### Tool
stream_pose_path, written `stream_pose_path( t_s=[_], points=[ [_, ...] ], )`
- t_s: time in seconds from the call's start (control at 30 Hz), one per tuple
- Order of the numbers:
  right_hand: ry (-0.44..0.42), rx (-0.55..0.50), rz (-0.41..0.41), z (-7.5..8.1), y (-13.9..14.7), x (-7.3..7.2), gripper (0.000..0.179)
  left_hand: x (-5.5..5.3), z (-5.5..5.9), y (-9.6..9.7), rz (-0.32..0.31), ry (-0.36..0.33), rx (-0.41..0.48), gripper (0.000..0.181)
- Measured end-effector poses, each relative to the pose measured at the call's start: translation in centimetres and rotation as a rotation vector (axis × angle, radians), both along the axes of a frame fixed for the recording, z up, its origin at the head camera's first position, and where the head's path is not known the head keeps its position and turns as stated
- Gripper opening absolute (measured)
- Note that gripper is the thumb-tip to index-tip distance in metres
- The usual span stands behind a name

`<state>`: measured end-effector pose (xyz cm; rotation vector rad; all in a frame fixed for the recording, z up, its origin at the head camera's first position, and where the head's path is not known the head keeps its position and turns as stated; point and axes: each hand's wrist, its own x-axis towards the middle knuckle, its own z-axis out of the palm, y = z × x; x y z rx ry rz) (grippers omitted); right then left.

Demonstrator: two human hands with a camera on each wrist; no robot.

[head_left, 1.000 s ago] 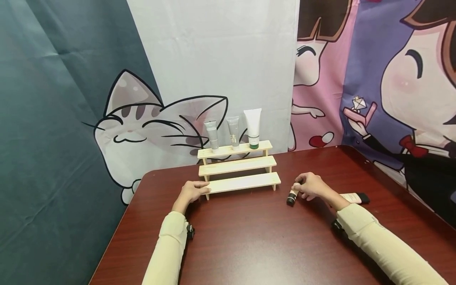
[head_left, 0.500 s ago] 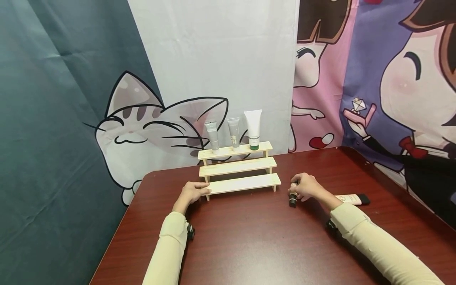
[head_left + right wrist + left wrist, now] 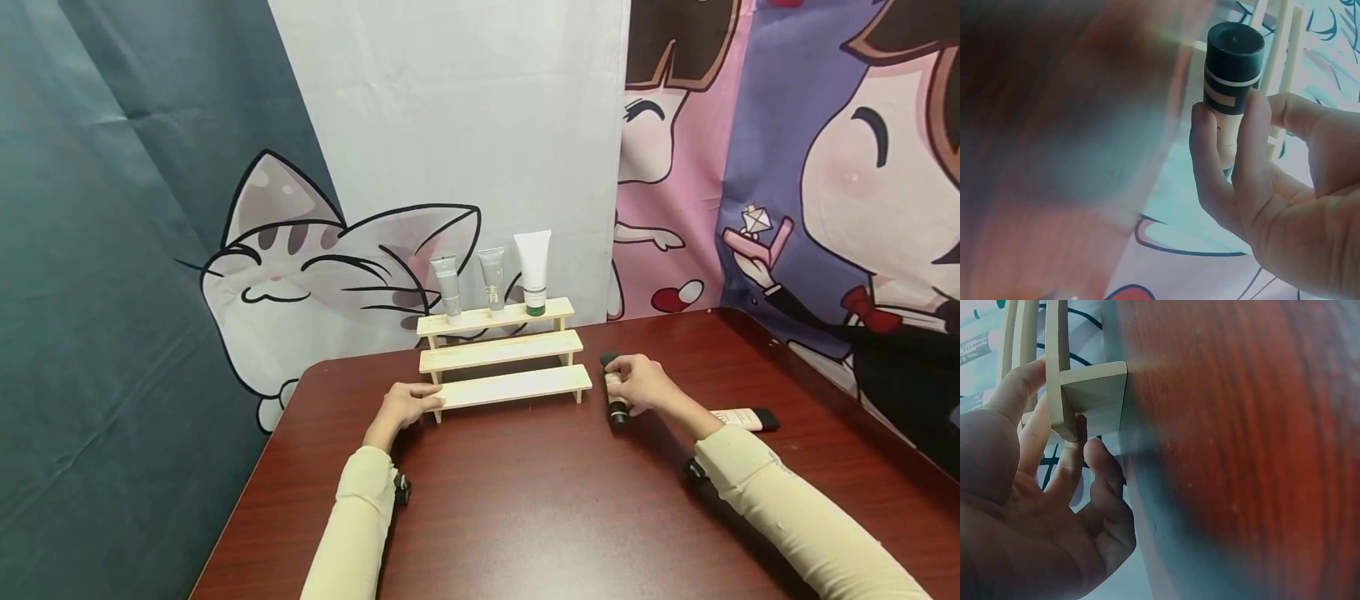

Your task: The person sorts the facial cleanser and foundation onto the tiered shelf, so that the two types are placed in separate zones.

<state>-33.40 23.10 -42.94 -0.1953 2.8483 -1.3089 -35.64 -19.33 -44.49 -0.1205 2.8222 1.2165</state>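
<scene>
My left hand [image 3: 403, 407] holds the left end of the lowest step of a three-tier wooden display rack [image 3: 517, 385]. Up close in the left wrist view, the thumb lies over the step [image 3: 1057, 369] and other fingers reach beneath it. To the right of the rack, my right hand [image 3: 642, 385] grips a beige cosmetic tube [image 3: 617, 388] with a black cap. That cap [image 3: 1233, 65] points towards the camera in the right wrist view, with fingers either side of the tube. Part of the tube is hidden by the fingers.
On the top tier stand a grey tube [image 3: 448, 287], another grey tube [image 3: 492, 282] and a taller white tube [image 3: 533, 271] with a green base. A cream tube [image 3: 738, 418] with a black cap lies beside my right forearm. A printed cloth [image 3: 480, 108] hangs behind the table [image 3: 510, 517].
My right hand has shifted slightly left and away from me, and the tube in it has turned so more of its length shows. The left hand stays on the rack.
</scene>
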Motion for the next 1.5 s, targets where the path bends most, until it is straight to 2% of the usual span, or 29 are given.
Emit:
stream_pose_path(
  t_s=[0.33, 0.63, 1.3, 1.5],
  points=[
    [0.067, -0.043, 0.001, 1.4, -0.8, 0.6, 0.042, 0.1, -0.1, 0.0, -0.006, 0.002, -0.003, 0.035],
    [0.145, -0.079, 0.006, 2.3, -1.7, 0.6, 0.049, 0.0, 0.1, 0.1, -0.012, 0.013, -0.015, 0.035],
    [0.225, -0.149, 0.012, 2.8, -4.6, 0.9, 0.052, 0.0, -0.1, 0.0, 0.000, 0.013, 0.003, 0.034],
    [0.255, -0.193, 0.015, 3.2, -5.6, 0.8, 0.053, -0.3, -0.1, 0.0, 0.012, -0.019, 0.013, 0.035]
  ],
)
